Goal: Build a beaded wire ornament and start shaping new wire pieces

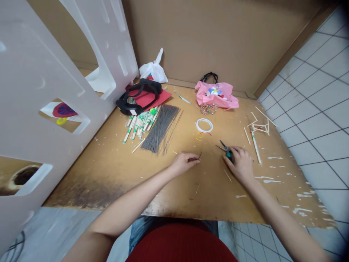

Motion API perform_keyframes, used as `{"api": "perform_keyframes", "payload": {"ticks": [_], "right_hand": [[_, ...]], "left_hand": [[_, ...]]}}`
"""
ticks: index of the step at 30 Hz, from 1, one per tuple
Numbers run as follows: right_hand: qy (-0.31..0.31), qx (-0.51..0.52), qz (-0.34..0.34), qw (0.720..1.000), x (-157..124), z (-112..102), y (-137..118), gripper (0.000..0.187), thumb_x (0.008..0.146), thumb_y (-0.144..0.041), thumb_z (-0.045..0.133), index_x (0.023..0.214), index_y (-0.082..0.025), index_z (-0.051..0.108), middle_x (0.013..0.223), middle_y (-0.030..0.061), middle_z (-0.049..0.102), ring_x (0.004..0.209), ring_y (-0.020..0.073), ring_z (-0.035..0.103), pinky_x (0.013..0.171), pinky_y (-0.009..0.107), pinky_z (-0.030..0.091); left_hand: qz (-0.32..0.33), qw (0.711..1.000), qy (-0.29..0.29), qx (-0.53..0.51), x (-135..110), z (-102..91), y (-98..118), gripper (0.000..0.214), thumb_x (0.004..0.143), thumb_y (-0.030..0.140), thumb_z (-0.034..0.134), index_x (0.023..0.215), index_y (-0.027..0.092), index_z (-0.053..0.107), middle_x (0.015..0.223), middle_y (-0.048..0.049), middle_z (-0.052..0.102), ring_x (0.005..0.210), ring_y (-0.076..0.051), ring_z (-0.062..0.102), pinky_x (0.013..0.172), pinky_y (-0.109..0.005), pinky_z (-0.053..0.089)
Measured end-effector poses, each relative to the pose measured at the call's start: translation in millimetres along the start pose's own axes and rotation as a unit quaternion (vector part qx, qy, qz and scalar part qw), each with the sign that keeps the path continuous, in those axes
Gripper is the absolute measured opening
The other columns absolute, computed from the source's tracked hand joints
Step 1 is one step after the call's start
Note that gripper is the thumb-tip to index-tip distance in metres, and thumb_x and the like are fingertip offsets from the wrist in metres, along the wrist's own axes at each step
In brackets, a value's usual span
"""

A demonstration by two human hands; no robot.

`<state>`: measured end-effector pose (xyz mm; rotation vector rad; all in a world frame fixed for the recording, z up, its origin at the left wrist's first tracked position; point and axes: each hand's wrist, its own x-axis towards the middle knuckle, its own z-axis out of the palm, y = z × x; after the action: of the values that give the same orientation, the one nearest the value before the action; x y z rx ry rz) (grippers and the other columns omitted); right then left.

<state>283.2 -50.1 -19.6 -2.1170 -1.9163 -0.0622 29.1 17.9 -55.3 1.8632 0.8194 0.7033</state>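
Note:
My left hand (pixel 184 162) rests on the brown board (pixel 114 171) with its fingers pinched on a short dark wire (pixel 200 155). My right hand (pixel 241 163) lies to the right of it, closed over the green handles of small pliers (pixel 224 149), whose dark jaws point up and left and stand open. A fanned bundle of thin grey wires (pixel 161 128) lies just beyond my left hand. A white tape roll (pixel 204 125) and a yellow-red loop (pixel 201 135) sit beyond both hands.
Wrapped chopsticks (pixel 140 123) lie left of the wires, by a black strap (pixel 139 95) on red paper. A pink bag (pixel 216 95) and a white bag (pixel 153 70) stand at the back. A stick frame (pixel 259 125) lies at right. A white plastic panel (pixel 40 91) blocks the left.

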Motion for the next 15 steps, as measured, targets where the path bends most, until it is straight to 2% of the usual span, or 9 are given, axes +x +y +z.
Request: {"api": "perform_keyframes", "payload": {"ticks": [2, 4, 6, 10, 15], "right_hand": [[-0.037, 0.144, -0.039, 0.988, 3.3, -3.2, -20.7, 0.038, 0.084, -0.043, 0.048, 0.112, -0.019, 0.058, 0.111, 0.0134, 0.058, 0.106, 0.0274, 0.051, 0.091, 0.044, 0.04], [-0.126, 0.299, -0.051, 0.945, 7.3, -5.2, -44.6, 0.032, 0.083, -0.042, 0.051, 0.106, -0.023, 0.062, 0.103, 0.0094, 0.062, 0.09, 0.0217, 0.059, 0.081, 0.038, 0.048], [-0.164, 0.379, -0.057, 0.909, 11.4, -5.3, -66.4, 0.027, 0.079, -0.041, 0.059, 0.099, -0.025, 0.066, 0.099, 0.0071, 0.063, 0.084, 0.0204, 0.061, 0.075, 0.035, 0.05], [-0.146, 0.452, -0.048, 0.879, 16.9, -0.6, -89.7, 0.017, 0.075, -0.035, 0.064, 0.082, -0.022, 0.07, 0.085, 0.0061, 0.067, 0.081, 0.0194, 0.063, 0.073, 0.033, 0.051], [-0.078, 0.468, -0.058, 0.878, 16.6, 7.8, -91.4, 0.01, 0.075, -0.029, 0.064, 0.074, -0.02, 0.069, 0.076, 0.0049, 0.068, 0.073, 0.0179, 0.063, 0.067, 0.03, 0.05]], "left_hand": [[0.004, 1.0, -0.013, -0.009, -0.5, -0.4, 1.2, 0.026, 0.079, 0.037, 0.056, 0.081, 0.014, 0.069, 0.071, -0.002, 0.066, 0.061, -0.01, 0.053, 0.059, -0.019, 0.038], [0.011, 1.0, -0.024, -0.013, -1.5, -1.0, 1.9, 0.026, 0.079, 0.036, 0.056, 0.082, 0.014, 0.069, 0.07, -0.0016, 0.064, 0.061, -0.01, 0.051, 0.059, -0.019, 0.037], [0.019, 0.999, -0.028, -0.016, -2.2, -1.7, 1.5, 0.024, 0.079, 0.034, 0.056, 0.08, 0.013, 0.068, 0.069, -0.0008, 0.063, 0.061, -0.009, 0.05, 0.059, -0.019, 0.036], [0.018, 0.999, -0.025, -0.034, -1.8, -2.3, -1.0, 0.023, 0.079, 0.033, 0.057, 0.077, 0.013, 0.067, 0.063, 0.0013, 0.058, 0.059, -0.009, 0.049, 0.057, -0.019, 0.035], [0.007, 0.996, -0.036, -0.078, 0.1, -1.8, -2.6, 0.021, 0.077, 0.032, 0.058, 0.078, 0.013, 0.067, 0.065, 0.0009, 0.06, 0.06, -0.01, 0.051, 0.059, -0.019, 0.038]]}}
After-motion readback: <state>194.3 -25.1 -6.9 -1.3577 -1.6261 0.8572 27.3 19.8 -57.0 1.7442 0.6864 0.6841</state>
